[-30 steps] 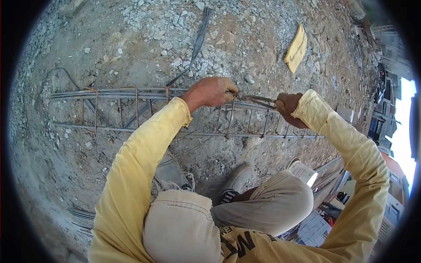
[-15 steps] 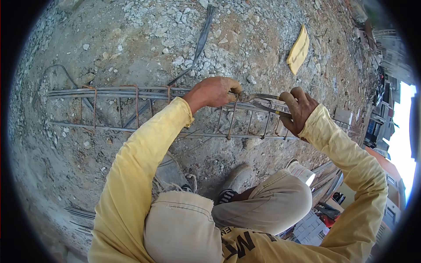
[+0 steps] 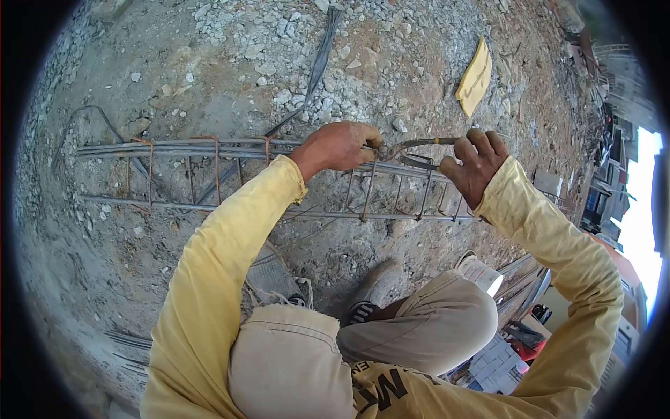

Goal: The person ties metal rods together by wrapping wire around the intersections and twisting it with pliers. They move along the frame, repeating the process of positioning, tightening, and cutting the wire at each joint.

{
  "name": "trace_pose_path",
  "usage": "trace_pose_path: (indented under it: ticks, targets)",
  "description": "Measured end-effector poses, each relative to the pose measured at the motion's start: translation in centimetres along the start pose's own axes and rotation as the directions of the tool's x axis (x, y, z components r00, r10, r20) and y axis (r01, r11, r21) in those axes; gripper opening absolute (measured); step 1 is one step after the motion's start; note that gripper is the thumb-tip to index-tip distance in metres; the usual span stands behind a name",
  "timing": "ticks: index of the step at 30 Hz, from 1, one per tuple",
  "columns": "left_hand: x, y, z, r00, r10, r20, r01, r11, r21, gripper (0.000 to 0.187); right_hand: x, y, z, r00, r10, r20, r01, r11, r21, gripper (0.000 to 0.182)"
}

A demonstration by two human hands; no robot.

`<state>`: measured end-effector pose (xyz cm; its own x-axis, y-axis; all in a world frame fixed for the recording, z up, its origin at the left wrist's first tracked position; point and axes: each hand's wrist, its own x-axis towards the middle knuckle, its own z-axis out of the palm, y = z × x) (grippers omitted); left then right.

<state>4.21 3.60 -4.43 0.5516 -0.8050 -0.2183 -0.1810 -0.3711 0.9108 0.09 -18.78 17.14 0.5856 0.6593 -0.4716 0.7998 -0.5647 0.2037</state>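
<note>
A long rebar cage [image 3: 391,217] of straight bars and rusty square stirrups runs left to right before me. My left hand [image 3: 342,146] lies over its far bars, fingers closed at a stirrup corner; whatever is pinched there is too small to make out. My right hand [image 3: 477,166] is closed around the handles of steel pincers [image 3: 403,148]. Their jaws point left and meet the bars right beside my left fingertips. One handle sits higher than the other, with a gap between them.
A dark strip [image 3: 321,70] lies across the ground beyond the cage. Farther right is a yellow folded piece [image 3: 475,78]. A whitish bucket [image 3: 480,274] stands beside my knee. Loose stones cover the soil, and more bars lie at lower left.
The pincers have turned upward and their handles have shifted, with my right hand moving slightly right. My left hand stays at the same stirrup corner.
</note>
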Motion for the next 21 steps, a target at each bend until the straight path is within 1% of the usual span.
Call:
trace_pose_path:
  ticks: [2,5,8,9,12,15,18,19,21]
  targets:
    - [0.0,0.0,0.0,1.000,-0.020,0.002,0.020,1.000,-0.009,0.034,0.1,0.9,0.6,0.997,-0.063,-0.036,0.061,0.997,-0.044,0.025]
    - [0.1,-0.1,0.0,1.000,-0.013,0.005,0.013,1.000,-0.009,0.035,0.8,1.8,0.8,0.996,0.087,-0.011,-0.085,0.988,0.128,0.042]
    - [0.0,0.2,-0.3,0.999,-0.042,0.020,0.042,0.999,0.002,0.036,0.9,2.7,1.3,0.978,0.162,0.129,-0.174,0.981,0.084,0.060]
    - [0.0,0.3,-0.3,0.999,-0.041,0.018,0.041,0.999,0.004,0.036,1.3,2.4,1.0,0.960,0.190,0.205,-0.204,0.978,0.050,0.057]
    - [-0.1,0.2,-0.3,0.999,-0.048,0.015,0.048,0.999,0.010,0.035,2.3,2.4,0.3,0.889,0.261,0.375,-0.338,0.928,0.155,0.049]
    - [0.1,0.1,-0.2,0.999,-0.049,0.014,0.049,0.999,0.023,0.033,3.3,1.3,-1.7,0.749,0.301,0.590,-0.465,0.873,0.144,0.038]
    - [-0.3,0.2,0.0,1.000,-0.022,-0.008,0.023,0.999,0.029,0.031,3.4,0.3,-2.6,0.627,0.294,0.722,-0.600,0.773,0.206,0.034]
    - [-0.4,0.4,-0.1,1.000,-0.018,-0.012,0.018,0.999,0.032,0.030,2.4,0.0,-1.5,0.636,0.331,0.697,-0.623,0.753,0.211,0.033]
    - [-0.6,0.4,-0.1,0.999,-0.016,-0.028,0.017,0.999,0.037,0.029,1.3,0.0,-0.1,0.693,0.306,0.653,-0.596,0.753,0.278,0.032]
